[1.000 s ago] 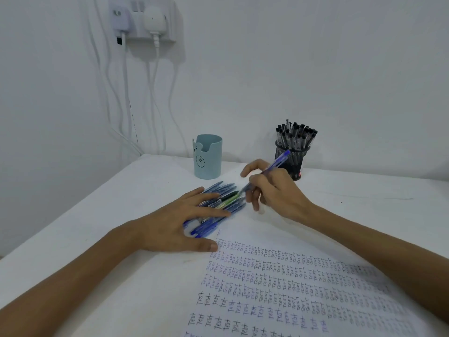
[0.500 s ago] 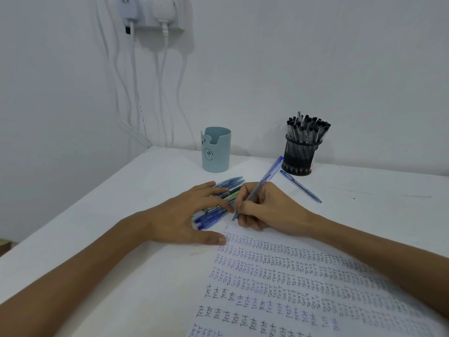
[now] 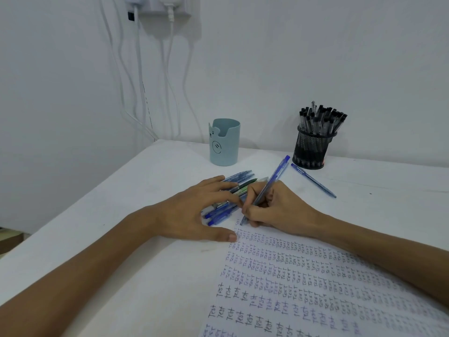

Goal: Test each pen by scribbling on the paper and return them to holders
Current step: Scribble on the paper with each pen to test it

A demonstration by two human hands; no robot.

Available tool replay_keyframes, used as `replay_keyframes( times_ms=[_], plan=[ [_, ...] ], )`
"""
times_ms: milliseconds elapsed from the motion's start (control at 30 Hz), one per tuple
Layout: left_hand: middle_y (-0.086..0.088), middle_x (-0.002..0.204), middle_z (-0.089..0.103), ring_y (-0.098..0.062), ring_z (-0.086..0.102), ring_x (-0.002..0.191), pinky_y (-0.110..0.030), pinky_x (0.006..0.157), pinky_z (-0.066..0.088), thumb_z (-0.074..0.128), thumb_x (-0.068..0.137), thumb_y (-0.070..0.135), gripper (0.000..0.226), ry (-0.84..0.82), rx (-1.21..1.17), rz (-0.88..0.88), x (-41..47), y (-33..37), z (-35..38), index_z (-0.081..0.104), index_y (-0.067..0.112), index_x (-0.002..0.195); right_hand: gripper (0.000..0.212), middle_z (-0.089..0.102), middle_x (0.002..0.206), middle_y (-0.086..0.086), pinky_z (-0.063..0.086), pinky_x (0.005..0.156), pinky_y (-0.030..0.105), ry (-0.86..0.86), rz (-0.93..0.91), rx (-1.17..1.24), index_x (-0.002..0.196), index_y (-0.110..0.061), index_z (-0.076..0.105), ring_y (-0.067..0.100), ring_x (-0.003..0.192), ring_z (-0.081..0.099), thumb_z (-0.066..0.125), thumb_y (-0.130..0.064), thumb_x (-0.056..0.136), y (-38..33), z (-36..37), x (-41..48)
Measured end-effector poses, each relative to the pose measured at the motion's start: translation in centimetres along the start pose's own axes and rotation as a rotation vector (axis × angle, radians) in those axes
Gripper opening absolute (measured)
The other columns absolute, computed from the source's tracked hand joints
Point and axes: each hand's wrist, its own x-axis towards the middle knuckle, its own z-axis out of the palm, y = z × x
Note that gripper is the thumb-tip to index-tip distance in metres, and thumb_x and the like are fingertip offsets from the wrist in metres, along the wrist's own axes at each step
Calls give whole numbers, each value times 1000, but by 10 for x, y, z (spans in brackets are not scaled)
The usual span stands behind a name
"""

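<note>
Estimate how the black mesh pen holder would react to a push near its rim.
The black mesh pen holder probably resists tipping: it is crammed with black-capped pens, so likely heavy for its size. Those pens stick out above the rim, so a high push may rock it. On the smooth white table, a low push would likely slide it.

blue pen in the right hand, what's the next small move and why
Probably scribble a short mark right there: the right hand grips the blue pen in a writing hold, its tip down at the top-left corner of the paper, just above the rows of test words.
</note>
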Motion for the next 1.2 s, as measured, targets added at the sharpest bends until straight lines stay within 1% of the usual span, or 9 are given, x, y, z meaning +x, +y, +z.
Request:
replay_keyframes(
  times_ms=[100, 267, 333, 467, 567, 667, 867, 1033, 1200],
  plan=[
    [28, 161, 29, 12, 7, 151, -8, 118, 10, 73, 81, 68, 60, 14, 6, 28, 0, -1, 0, 49, 55, 135, 28, 63, 64, 14, 39, 52, 25, 10, 10, 118, 73, -12, 61, 15, 53, 51, 58, 1, 97, -3, 1, 1],
    [30, 157, 34, 13, 11, 148, -6, 116, 13, 75, 83, 62, 62, 21, 20, 47, 2, 0, -1, 54, 44, 139, 41, 62, 86, 7, 46, 67, 21, 61, 117, 259, 89, -19, 72, 15, 70, 52, 46, -48, 102, -9, -7, 6],
    [27, 158, 34, 10, 13, 149, -6, 117, 13, 75, 84, 62, 63, 21, 24, 46, 2, -1, -1, 54, 44, 140, 35, 65, 81, 6, 44, 55, 17, 87, 76, 262, 94, -16, 69, 13, 59, 50, 50, -45, 99, -13, -12, 6],
    [30, 160, 30, 12, 6, 151, -8, 119, 11, 74, 83, 65, 62, 17, 16, 44, 2, -3, 0, 52, 49, 139, 49, 55, 55, 7, 31, 48, 24, 109, 117, 313, 67, -18, 52, 16, 49, 37, 48, -60, 92, -21, -20, 8],
    [31, 159, 29, 15, 4, 150, -4, 117, 8, 75, 83, 64, 62, 25, 12, 50, 1, -3, 1, 53, 49, 138, 74, 44, 59, 6, 26, 56, 31, -35, 318, 449, 64, -18, 34, 19, 57, 35, 26, -90, 79, -26, -29, 10],
    [33, 158, 30, 15, 5, 150, -5, 118, 7, 76, 83, 61, 61, 45, 12, 80, 1, -1, 0, 55, 45, 138, 91, 48, 77, 12, 31, 70, 36, -247, 363, 688, 72, -15, 33, 25, 72, 40, 15, -104, 66, -26, -39, 12],
    [41, 152, 29, 22, 7, 144, 0, 113, 9, 75, 84, 59, 60, 48, 10, 98, 1, 1, -1, 54, 43, 139, 94, 48, 93, 13, 39, 80, 39, -415, 358, 836, 82, -13, 40, 29, 85, 44, 24, -105, 65, -25, -45, 14],
    [41, 151, 28, 26, 4, 141, 2, 111, 8, 76, 84, 57, 59, 39, 16, 99, 0, 1, -1, 54, 44, 137, 72, 49, 94, 14, 39, 84, 40, -377, 314, 791, 81, -15, 39, 29, 88, 45, 28, -86, 85, -25, -45, 12],
    [37, 152, 31, 26, 9, 141, 1, 111, 10, 78, 85, 54, 60, 59, 30, 127, 1, 3, -1, 56, 38, 139, 67, 52, 82, 10, 40, 60, 31, -237, 283, 661, 74, -17, 39, 24, 70, 49, 30, -82, 88, -31, -34, 11]
  ],
)
